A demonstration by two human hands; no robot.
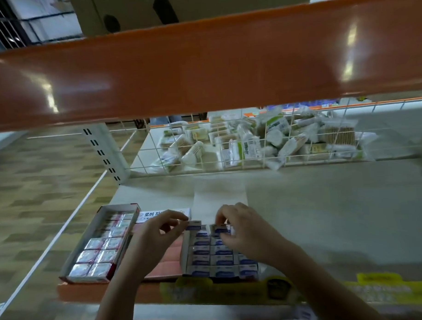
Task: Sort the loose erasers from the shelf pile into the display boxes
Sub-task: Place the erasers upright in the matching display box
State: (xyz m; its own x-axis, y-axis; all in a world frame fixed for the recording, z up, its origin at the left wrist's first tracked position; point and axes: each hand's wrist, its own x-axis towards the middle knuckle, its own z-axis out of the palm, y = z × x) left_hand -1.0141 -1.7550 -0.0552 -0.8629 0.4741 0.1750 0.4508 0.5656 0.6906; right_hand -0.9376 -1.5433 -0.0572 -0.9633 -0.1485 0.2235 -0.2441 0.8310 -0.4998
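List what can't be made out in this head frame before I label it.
- Far end of the blue eraser box: covered by the right hand, so its fill is unknown.
- Middle box: contents hidden under the left hand and forearm.
- Lid label: print partly covered by the left hand, blurred.
- Packets in the wire basket: motion-blurred, labels unreadable.
- Upper shelf: blocked by the orange beam.
- Yellow price tags: blurred.

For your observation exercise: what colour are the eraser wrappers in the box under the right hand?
Blue and white erasers, clearest in the head view.
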